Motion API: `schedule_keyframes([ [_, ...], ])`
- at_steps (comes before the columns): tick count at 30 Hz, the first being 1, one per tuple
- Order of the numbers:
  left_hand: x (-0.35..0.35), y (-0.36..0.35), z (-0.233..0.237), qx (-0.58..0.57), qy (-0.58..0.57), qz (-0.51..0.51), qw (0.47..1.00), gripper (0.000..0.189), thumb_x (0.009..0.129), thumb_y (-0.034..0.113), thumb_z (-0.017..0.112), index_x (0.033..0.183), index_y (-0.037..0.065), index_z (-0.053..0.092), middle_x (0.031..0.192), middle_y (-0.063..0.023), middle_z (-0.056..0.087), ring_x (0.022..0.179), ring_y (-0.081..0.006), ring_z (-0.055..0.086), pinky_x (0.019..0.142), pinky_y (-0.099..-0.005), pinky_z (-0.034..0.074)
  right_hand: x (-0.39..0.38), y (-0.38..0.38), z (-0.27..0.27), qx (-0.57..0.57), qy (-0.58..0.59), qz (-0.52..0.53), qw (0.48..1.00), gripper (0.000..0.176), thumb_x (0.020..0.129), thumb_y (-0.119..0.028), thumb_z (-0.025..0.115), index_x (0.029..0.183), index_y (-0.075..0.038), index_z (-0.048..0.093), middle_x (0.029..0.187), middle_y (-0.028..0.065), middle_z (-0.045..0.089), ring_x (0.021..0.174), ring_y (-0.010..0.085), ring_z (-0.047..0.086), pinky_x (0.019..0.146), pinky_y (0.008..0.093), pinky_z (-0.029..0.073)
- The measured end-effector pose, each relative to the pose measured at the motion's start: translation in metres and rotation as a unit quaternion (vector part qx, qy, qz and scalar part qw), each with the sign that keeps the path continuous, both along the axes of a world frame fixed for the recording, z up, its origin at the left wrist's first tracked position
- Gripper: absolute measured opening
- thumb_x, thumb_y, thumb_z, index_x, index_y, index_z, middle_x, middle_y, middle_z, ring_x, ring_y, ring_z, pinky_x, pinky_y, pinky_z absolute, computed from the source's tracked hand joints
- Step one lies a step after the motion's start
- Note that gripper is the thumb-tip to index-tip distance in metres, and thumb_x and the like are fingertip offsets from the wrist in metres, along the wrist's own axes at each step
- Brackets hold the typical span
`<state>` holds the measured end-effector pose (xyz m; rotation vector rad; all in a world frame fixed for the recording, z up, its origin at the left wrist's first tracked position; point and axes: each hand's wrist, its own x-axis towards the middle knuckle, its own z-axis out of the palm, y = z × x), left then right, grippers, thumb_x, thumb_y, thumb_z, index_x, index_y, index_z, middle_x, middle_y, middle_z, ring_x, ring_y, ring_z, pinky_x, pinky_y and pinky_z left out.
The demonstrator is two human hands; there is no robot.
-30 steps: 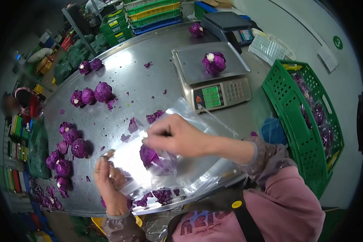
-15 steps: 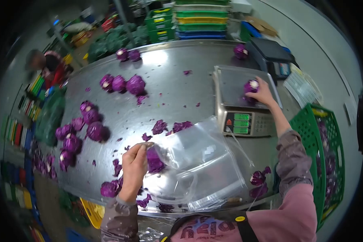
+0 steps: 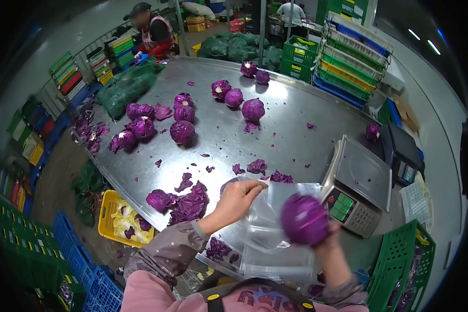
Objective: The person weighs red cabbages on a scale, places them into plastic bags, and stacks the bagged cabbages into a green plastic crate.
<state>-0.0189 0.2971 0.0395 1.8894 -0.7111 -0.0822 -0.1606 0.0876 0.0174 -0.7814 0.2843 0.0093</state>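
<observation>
My right hand is wrapped round a red cabbage, lifted in front of the scale and over the clear plastic bags. Between thumb and fingers, my left hand pinches the edge of a clear plastic bag. Something purple shows just behind that hand, partly hidden. The bench scale stands to the right, with no cabbage on its plate and green digits lit. Loose purple leaves and a small cabbage lie left of my left hand.
Several cabbages sit across the metal table, with a green net sack at its far left. A green crate stands at right, a yellow crate on the floor at left. Another person works beyond the table.
My right hand has lifted the cabbage off the scale and brought it left, close to the bags. My left hand still grips the bag. The view has turned left.
</observation>
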Motion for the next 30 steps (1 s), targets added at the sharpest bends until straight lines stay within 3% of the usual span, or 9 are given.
schedule_keyframes([
  [6,-0.019,0.008,-0.003,0.034,-0.036,-0.024,0.998,0.018,0.082,0.015,0.051,0.091,0.004,0.063,0.077,-0.0177,0.061,0.072,-0.0337,0.059,0.065,-0.0391,0.047,0.021,0.079,-0.011,0.060,0.129,0.085,0.986,0.076,0.060,-0.040,0.071,0.122,-0.010,0.037,0.118,0.0119,0.044,0.104,0.0313,0.049,0.080,0.0512,0.048],
  [9,-0.022,0.007,-0.002,0.030,-0.054,0.003,0.998,0.019,0.082,0.011,0.053,0.096,0.004,0.062,0.080,-0.0189,0.061,0.072,-0.0330,0.060,0.063,-0.0358,0.048,0.030,0.096,-0.017,-0.159,0.031,-0.064,0.985,0.069,0.065,-0.025,0.069,0.123,-0.010,0.034,0.120,0.0135,0.040,0.104,0.0317,0.048,0.081,0.0428,0.048],
  [10,-0.022,0.007,0.002,0.014,-0.058,0.027,0.998,0.019,0.081,0.011,0.053,0.097,0.004,0.062,0.079,-0.0189,0.061,0.070,-0.0330,0.060,0.061,-0.0357,0.048,0.031,0.098,-0.024,-0.463,-0.105,-0.102,0.874,0.072,0.061,-0.022,0.071,0.121,-0.009,0.035,0.119,0.0154,0.039,0.102,0.0323,0.048,0.080,0.0413,0.047],
  [11,-0.022,0.006,0.004,-0.003,-0.062,0.052,0.997,0.019,0.081,0.011,0.053,0.097,0.004,0.061,0.077,-0.0188,0.061,0.067,-0.0329,0.060,0.058,-0.0356,0.048,0.030,0.100,-0.027,-0.709,-0.230,-0.126,0.654,0.075,0.057,-0.020,0.074,0.120,-0.007,0.036,0.119,0.0173,0.038,0.100,0.0329,0.049,0.080,0.0399,0.047],
  [16,-0.057,0.016,-0.017,0.053,-0.104,-0.032,0.993,0.024,0.078,0.009,0.055,0.101,0.007,0.060,0.073,-0.0178,0.060,0.063,-0.0315,0.060,0.054,-0.0359,0.047,0.036,0.095,-0.081,-0.571,-0.060,0.079,0.815,0.061,0.063,-0.027,0.072,0.112,-0.007,0.043,0.108,0.0132,0.049,0.095,0.0264,0.054,0.078,0.0383,0.047],
  [18,-0.070,0.030,-0.011,0.076,-0.085,-0.067,0.991,0.040,0.076,0.012,0.058,0.115,0.010,0.050,0.079,-0.0153,0.061,0.066,-0.0308,0.060,0.054,-0.0365,0.048,0.044,0.088,-0.095,-0.067,0.151,0.063,0.984,0.050,0.074,-0.038,0.061,0.112,-0.010,0.044,0.107,0.0102,0.052,0.098,0.0248,0.054,0.078,0.0438,0.048],
  [23,-0.085,0.085,-0.031,0.252,-0.153,0.040,0.955,0.057,0.075,0.021,0.060,0.125,0.012,0.033,0.070,-0.0143,0.060,0.059,-0.0300,0.059,0.050,-0.0406,0.046,0.050,0.104,-0.059,0.017,0.155,0.065,0.986,0.062,0.076,-0.052,0.053,0.122,-0.011,0.039,0.118,0.0129,0.048,0.104,0.0281,0.053,0.078,0.0526,0.048],
  [25,-0.092,0.101,-0.039,0.364,-0.005,0.106,0.925,0.034,0.081,0.027,0.055,0.106,0.006,0.049,0.055,-0.0141,0.055,0.050,-0.0317,0.056,0.045,-0.0418,0.044,0.054,0.115,-0.055,0.025,0.173,0.125,0.977,0.065,0.075,-0.052,0.054,0.123,-0.012,0.037,0.120,0.0124,0.046,0.102,0.0284,0.053,0.077,0.0525,0.048],
  [30,-0.116,0.103,-0.023,0.297,-0.034,0.031,0.954,0.032,0.085,0.031,0.048,0.071,0.003,0.055,0.049,-0.0155,0.052,0.047,-0.0337,0.054,0.043,-0.0432,0.042,0.066,0.158,-0.062,-0.108,0.131,0.060,0.984,0.068,0.071,-0.039,0.067,0.124,-0.014,0.034,0.116,0.0120,0.045,0.102,0.0305,0.049,0.078,0.0495,0.046],
])
